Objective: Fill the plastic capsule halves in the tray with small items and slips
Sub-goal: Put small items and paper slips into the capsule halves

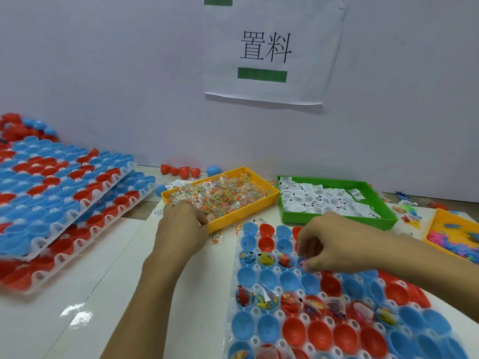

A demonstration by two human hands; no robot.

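A clear tray (255, 310) of blue and red capsule halves lies in front of me at lower right. Some halves hold small toys and slips, others are bare inside. My right hand (321, 243) hovers over the tray's third row, fingers curled and pinching a small pink item above a capsule half (302, 263). My left hand (181, 225) reaches into the near corner of the yellow bin (259, 203) of small wrapped packets, fingers curled down among them; what it holds is hidden.
A green bin (337, 217) of white slips stands right of the yellow one. Another yellow bin (445, 229) with colourful toys sits at far right. Stacked trays of capsule halves (64, 190) fill the left. Loose halves (181, 171) lie by the wall.
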